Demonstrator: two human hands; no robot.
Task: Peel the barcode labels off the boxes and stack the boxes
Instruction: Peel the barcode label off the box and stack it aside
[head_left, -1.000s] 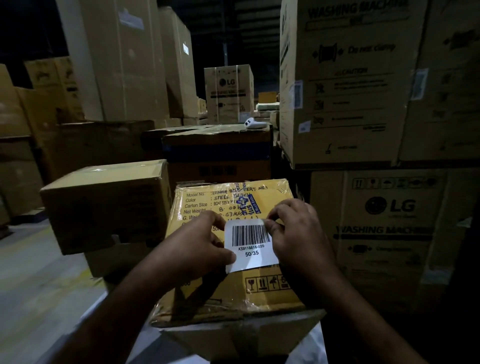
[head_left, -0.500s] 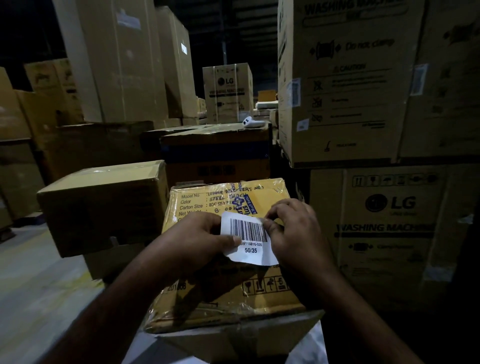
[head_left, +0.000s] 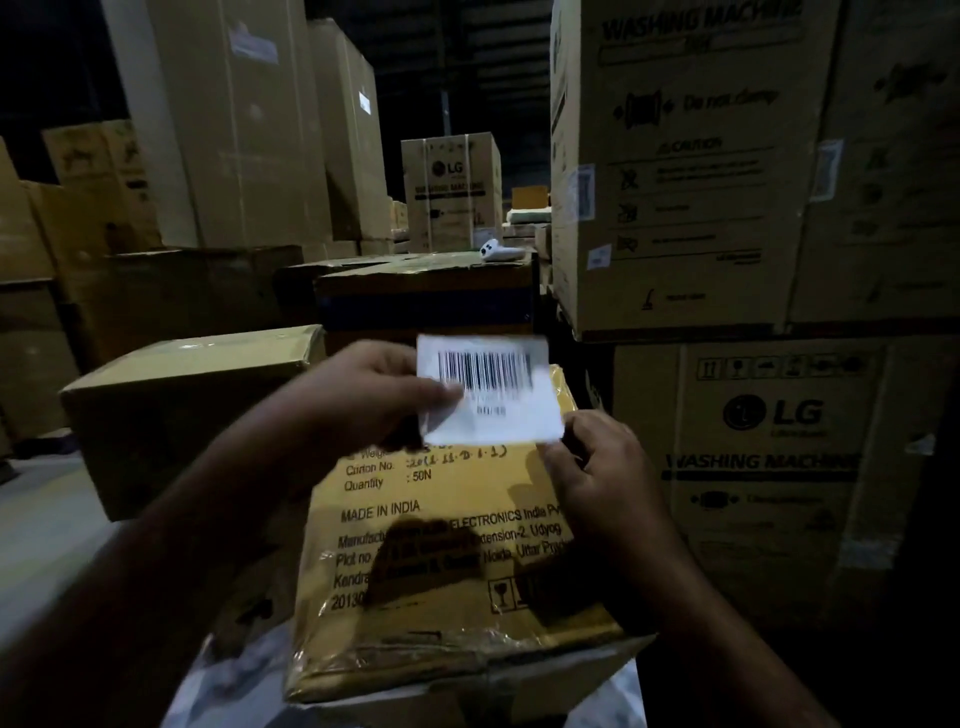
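A yellow plastic-wrapped carton with black print stands in front of me on another box. The white barcode label is lifted off its face and held in the air above it. My left hand pinches the label's left edge between thumb and fingers. My right hand pinches the label's lower right corner. A plain brown box sits to the left of the yellow carton, on a stack.
Tall washing machine cartons rise close on the right, one over another. A dark box with a blue band stands behind, with a small white device on top. More big cartons fill the back left. Grey floor lies at the left.
The label has come off the carton's face and been raised, with both hands still pinching it. The print underneath now shows.
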